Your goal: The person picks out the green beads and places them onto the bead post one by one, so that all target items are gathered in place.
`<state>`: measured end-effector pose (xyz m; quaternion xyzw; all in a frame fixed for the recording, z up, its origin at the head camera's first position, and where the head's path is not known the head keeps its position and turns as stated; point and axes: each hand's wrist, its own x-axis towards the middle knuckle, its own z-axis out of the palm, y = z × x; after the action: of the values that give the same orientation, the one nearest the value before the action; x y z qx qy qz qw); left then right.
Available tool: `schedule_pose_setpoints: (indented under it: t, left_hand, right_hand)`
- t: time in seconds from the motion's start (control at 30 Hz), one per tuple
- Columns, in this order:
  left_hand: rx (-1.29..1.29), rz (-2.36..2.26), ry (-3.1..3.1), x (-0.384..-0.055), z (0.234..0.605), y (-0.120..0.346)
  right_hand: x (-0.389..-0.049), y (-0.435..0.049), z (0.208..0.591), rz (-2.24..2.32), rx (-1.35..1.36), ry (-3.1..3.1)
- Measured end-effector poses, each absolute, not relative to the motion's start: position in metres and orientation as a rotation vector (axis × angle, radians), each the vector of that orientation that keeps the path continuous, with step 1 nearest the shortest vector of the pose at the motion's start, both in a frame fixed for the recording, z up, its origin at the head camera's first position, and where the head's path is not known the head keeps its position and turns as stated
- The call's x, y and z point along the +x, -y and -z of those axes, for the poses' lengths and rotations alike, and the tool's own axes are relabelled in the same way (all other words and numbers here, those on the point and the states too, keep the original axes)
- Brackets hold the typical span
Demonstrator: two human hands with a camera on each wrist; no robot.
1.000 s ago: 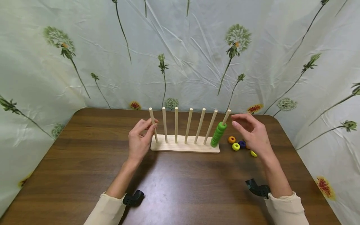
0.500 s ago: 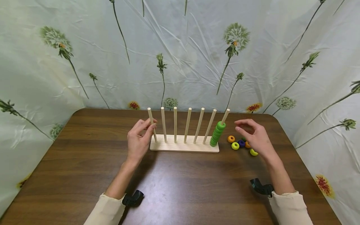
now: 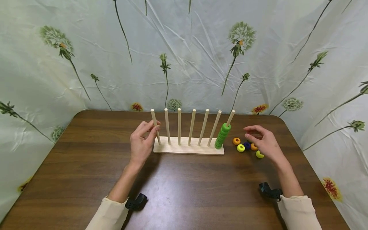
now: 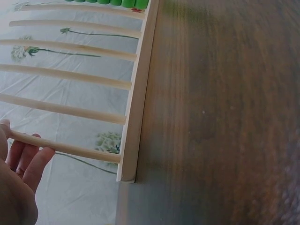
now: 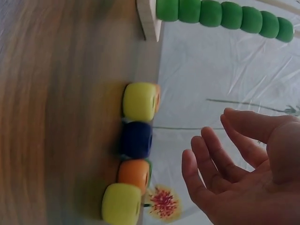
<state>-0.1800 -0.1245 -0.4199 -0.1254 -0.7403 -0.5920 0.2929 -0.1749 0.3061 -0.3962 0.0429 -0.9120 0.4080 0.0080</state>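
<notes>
My left hand [image 3: 141,142] pinches the upper part of the leftmost wooden peg [image 4: 79,150] between thumb and fingers. That peg stands in a pale wooden base [image 3: 188,150] along with several others in a row. Green beads [image 3: 222,135] are stacked on the rightmost peg; its tip sticks out above them. My right hand [image 3: 265,142] hovers right of the rack with nothing in it, fingers loosely bent. Below it lie loose beads: a yellow bead [image 5: 139,102], a dark blue bead [image 5: 137,139], an orange bead [image 5: 133,175] and others. A green bead is mostly hidden behind these.
The rack stands on a brown wooden table [image 3: 184,191], towards its far edge. Behind and beside the table hangs a pale curtain [image 3: 195,57] printed with dandelions. Black camera mounts [image 3: 136,203] sit on both wrists.
My right hand has drawn away from the rightmost peg, rightward and slightly down over the loose beads. The left hand keeps its pinch on the leftmost peg.
</notes>
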Motion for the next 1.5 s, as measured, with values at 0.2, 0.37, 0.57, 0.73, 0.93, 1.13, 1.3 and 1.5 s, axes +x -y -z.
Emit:
schedule_pose_setpoints:
  t: [0.2,0.37,0.57,0.73,0.93,1.13,1.3,1.5]
  left_hand:
    - [-0.333,1.592,1.968,-0.180,0.419,0.124]
    - [-0.333,1.595,1.963,-0.180,0.419,0.124]
    - [-0.328,1.594,1.967,-0.179,0.420,0.124]
    - [-0.328,1.601,1.963,-0.179,0.420,0.124]
    - [-0.328,1.608,1.966,-0.179,0.420,0.123]
    - [-0.320,1.589,1.964,-0.179,0.418,0.125]
    - [-0.323,1.586,1.969,-0.179,0.419,0.125]
    - [-0.330,1.580,1.969,-0.179,0.421,0.124]
  right_hand:
    - [-0.177,-0.315,0.402,-1.234,0.121,2.870]
    - [-0.178,-0.322,0.407,-1.176,0.133,2.892]
    - [-0.180,-0.327,0.413,-1.151,0.096,2.928]
    - [-0.183,-0.328,0.420,-1.131,0.058,2.942]
    - [-0.185,-0.330,0.424,-1.068,-0.028,3.017]
    - [-0.189,-0.326,0.423,-1.049,-0.085,3.054]
    - [-0.192,-0.325,0.422,-1.045,-0.118,3.073]
    - [-0.193,-0.323,0.425,-1.018,-0.136,3.067]
